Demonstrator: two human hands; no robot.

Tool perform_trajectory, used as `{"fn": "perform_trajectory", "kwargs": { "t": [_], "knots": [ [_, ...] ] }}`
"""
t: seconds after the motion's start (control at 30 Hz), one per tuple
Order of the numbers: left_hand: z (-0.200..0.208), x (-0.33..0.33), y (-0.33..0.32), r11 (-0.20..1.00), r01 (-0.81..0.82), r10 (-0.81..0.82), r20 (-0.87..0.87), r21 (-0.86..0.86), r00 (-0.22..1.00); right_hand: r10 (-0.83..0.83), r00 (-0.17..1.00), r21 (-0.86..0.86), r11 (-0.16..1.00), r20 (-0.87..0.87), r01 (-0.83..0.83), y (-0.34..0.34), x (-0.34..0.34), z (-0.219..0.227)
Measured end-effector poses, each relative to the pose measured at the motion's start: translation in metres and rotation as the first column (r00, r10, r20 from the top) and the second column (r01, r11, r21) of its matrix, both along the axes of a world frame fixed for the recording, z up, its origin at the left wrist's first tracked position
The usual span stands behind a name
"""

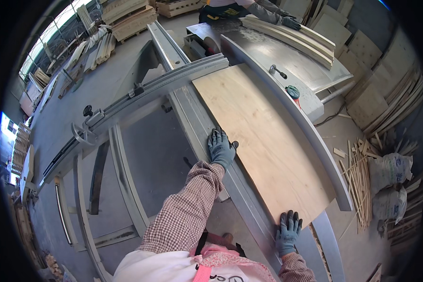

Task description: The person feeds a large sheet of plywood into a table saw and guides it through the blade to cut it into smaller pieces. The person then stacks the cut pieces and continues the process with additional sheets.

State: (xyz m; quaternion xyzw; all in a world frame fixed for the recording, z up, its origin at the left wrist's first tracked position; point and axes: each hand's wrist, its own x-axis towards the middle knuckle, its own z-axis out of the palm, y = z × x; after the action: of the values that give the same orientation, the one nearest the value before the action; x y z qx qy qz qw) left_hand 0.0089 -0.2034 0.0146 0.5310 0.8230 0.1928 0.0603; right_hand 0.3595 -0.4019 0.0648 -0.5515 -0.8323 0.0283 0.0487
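A long plywood board (pixel 263 136) lies flat on the metal bed of a sliding table saw, with its right side along the raised grey fence (pixel 310 129). My left hand (pixel 222 149), in a blue-grey glove with dark fingertips, lies flat on the sliding table (pixel 188 113) beside the board's left edge. Its fingers are stretched forward and the thumb reaches to the board. At the board's near end, my right hand (pixel 288 233), gloved alike, has its fingers extended against the near left corner. Neither hand is closed around anything. The saw blade cannot be made out.
Ahead, a crosscut rail (pixel 150 87) spans the bed. A co-worker's gloved hand (pixel 290 22) rests by stacked wood strips (pixel 296 40) on the far table. To the right are a black-handled lever (pixel 278 71), thin offcuts (pixel 357 183) and white sacks (pixel 390 171). The frame (pixel 127 178) extends left.
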Motion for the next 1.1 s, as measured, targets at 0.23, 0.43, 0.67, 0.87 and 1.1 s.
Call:
{"fn": "perform_trajectory", "kwargs": {
  "t": [0.23, 0.43, 0.67, 0.87, 1.1],
  "knots": [
    [0.004, 0.004, 0.003, 1.000, 0.005, -0.006, 0.035, 0.016, 0.999, 0.056, 0.998, 0.020, 0.998, -0.039, -0.056, 0.003, 0.003, -0.007],
    [0.001, 0.003, 0.001, 1.000, 0.011, -0.012, 0.055, 0.014, 0.998, 0.081, 0.996, 0.046, 0.996, -0.024, -0.080, 0.002, 0.005, -0.014],
    [0.009, -0.028, -0.057, 0.993, 0.110, -0.114, 0.182, 0.034, 0.977, 0.092, 0.996, 0.112, 0.989, 0.007, -0.092, 0.004, 0.012, -0.028],
    [-0.001, -0.006, -0.280, 0.983, 0.028, -0.045, -0.093, -0.179, 0.995, 0.060, 0.998, 0.126, 0.990, 0.010, -0.061, 0.004, 0.021, -0.032],
    [-0.011, -0.045, -0.369, 0.860, -0.221, 0.150, -0.186, -0.460, 0.971, 0.076, 0.997, 0.180, 0.981, -0.034, -0.068, -0.001, 0.020, -0.035]
  ]
}}
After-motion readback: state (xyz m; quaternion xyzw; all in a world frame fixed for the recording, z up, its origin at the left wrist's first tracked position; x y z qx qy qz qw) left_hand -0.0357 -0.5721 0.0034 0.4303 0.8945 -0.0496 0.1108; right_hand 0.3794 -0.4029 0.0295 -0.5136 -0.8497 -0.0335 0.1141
